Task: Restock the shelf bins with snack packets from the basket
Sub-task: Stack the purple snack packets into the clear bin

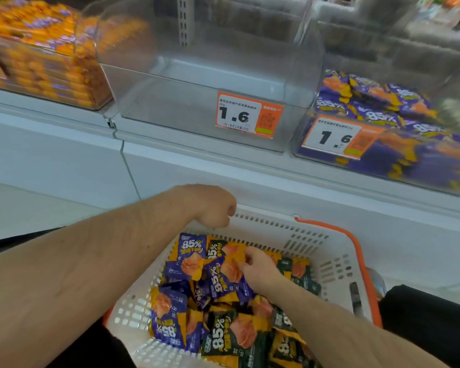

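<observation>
Snack packets (225,293) lie heaped in a white perforated basket (332,264) with an orange handle (356,251), low in the view below the shelf edge; most wrappers are purple and orange, some dark green and orange, and several show "85%" in large print. Right hand (258,266) reaches down into the pile, its fingertips pinching the edge of an orange-and-purple packet near the far side of the basket; left hand (213,205) is curled over the far left rim of the basket, fingers folded under, though the knuckles hide whether they actually grip the rim or hold anything, so I cannot tell.

Above, on the white shelf (170,166), three clear plastic bins stand side by side; the middle bin (197,83) shows only its bare floor and carries an orange price tag (248,115) reading 1.6; the right bin (383,144) holds purple-and-orange packets like those in the basket and bears its own tag (337,136), also 1.6; the left bin (43,57) is stacked with orange packs, blurred too much to read.
</observation>
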Motion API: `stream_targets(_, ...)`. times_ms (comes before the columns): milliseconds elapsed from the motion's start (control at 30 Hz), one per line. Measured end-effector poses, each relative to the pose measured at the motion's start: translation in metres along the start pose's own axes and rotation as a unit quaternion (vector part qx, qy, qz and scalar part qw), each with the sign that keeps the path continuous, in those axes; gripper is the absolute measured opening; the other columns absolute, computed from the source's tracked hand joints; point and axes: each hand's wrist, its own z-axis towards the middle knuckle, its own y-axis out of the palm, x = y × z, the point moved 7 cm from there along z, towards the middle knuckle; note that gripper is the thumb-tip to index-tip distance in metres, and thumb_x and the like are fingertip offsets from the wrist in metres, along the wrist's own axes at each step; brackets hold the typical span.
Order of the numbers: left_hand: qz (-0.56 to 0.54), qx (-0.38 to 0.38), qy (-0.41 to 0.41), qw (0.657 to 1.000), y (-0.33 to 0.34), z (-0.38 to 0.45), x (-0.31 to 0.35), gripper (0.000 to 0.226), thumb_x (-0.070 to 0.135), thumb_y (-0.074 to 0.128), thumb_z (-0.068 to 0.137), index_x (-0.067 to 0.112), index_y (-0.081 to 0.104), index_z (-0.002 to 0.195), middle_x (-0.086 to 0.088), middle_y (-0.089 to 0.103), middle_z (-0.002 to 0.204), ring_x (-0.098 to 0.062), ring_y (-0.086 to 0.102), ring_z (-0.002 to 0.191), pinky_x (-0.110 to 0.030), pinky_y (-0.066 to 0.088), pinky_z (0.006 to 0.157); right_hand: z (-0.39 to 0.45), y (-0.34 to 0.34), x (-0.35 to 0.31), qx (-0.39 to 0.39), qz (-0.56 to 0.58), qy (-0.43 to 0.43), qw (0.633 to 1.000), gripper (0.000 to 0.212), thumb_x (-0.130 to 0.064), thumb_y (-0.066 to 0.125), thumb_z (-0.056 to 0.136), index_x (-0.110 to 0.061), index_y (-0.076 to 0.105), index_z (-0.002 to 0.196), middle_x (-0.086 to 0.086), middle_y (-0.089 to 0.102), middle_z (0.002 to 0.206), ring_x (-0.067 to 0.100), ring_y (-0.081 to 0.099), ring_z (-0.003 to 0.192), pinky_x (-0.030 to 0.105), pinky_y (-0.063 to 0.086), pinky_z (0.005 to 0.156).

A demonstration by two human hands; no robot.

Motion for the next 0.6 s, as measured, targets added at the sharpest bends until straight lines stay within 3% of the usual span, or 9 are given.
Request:
stream_targets(67,-0.014,0.002,0.002,1.0,-0.008,-0.002,0.007,0.046,0.025,0.044,0.1,0.018,0.039,0.146,-0.003,0.04,0.15,-0.022,0.041,0.134,-0.033,0.035,0.105,-0.01,-0.034,-0.011,0.024,-0.015,-0.036,0.999,0.015,-0.02,0.048,0.101,-0.013,0.061,0.095,0.007,0.064,0.09,0.026,0.06,0.079,0.033,0.043,0.063)
stream_targets(167,-0.039,0.019,-0.006,0.999,-0.023,-0.007,0.014,0.051,0.031,0.045,0.101,0.019,0.032,0.149,-0.002,0.037,0.152,-0.021,0.041,0.134,-0.032,0.035,0.104,-0.028,-0.086,-0.021,0.065,0.032,-0.064,0.995,0.004,-0.014,0.053,0.098,-0.013,0.057,0.098,0.011,0.064,0.086,0.025,0.06,0.065,0.033,0.046,0.058)
stream_targets(233,-0.061,0.031,-0.03,0.997,-0.034,-0.009,0.015,0.056,0.037,0.046,0.099,0.017,0.03,0.149,-0.003,0.043,0.147,-0.022,0.049,0.124,-0.032,0.041,0.099,-0.041,-0.12,-0.031,0.104,0.07,-0.082,0.989,0.015,-0.007,0.058,0.094,-0.021,0.051,0.097,0.011,0.064,0.084,0.02,0.056,0.059,0.03,0.045,0.053)
stream_targets(333,-0.067,0.057,-0.067,0.994,-0.057,-0.015,0.016,0.051,0.045,0.049,0.096,0.011,0.043,0.134,-0.008,0.054,0.136,-0.023,0.056,0.107,-0.033,0.044,0.091,-0.063,-0.162,-0.053,0.139,0.175,-0.138,0.965,0.033,0.01,0.054,0.089,-0.022,0.044,0.092,0.014,0.063,0.081,0.027,0.056,0.069,0.044,0.046,0.061)
stream_targets(400,-0.084,0.089,-0.066,0.99,-0.077,-0.022,0.022,0.047,0.044,0.051,0.095,0.009,0.05,0.127,-0.011,0.057,0.132,-0.024,0.056,0.107,-0.033,0.045,0.088,-0.077,-0.182,-0.066,0.144,0.23,-0.176,0.946,0.035,0.015,0.05,0.089,-0.019,0.042,0.093,0.012,0.063,0.079,0.027,0.058,0.069,0.042,0.044,0.06)
stream_targets(500,-0.206,0.127,-0.035,0.97,-0.106,-0.034,0.034,0.034,0.03,0.058,0.093,0.015,0.051,0.123,-0.004,0.064,0.093,-0.018,0.058,0.075,-0.026,0.044,0.055,-0.095,-0.201,-0.082,0.129,0.296,-0.216,0.922,0.032,0.019,0.051,0.088,-0.013,0.047,0.09,0.008,0.066,0.076,0.024,0.063,0.063,0.032,0.047,0.056)
stream_targets(600,-0.309,0.194,0.026,0.931,-0.131,-0.042,0.039,0.011,0.017,0.065,0.088,0.017,0.055,0.093,-0.003,0.058,0.073,-0.017,0.054,0.06,-0.025,0.044,0.051,-0.107,-0.211,-0.094,0.109,0.35,-0.24,0.899,0.027,0.011,0.063,0.069,-0.01,0.061,0.087,0.007,0.071,0.078,0.023,0.067,0.064,0.03,0.051,0.055)
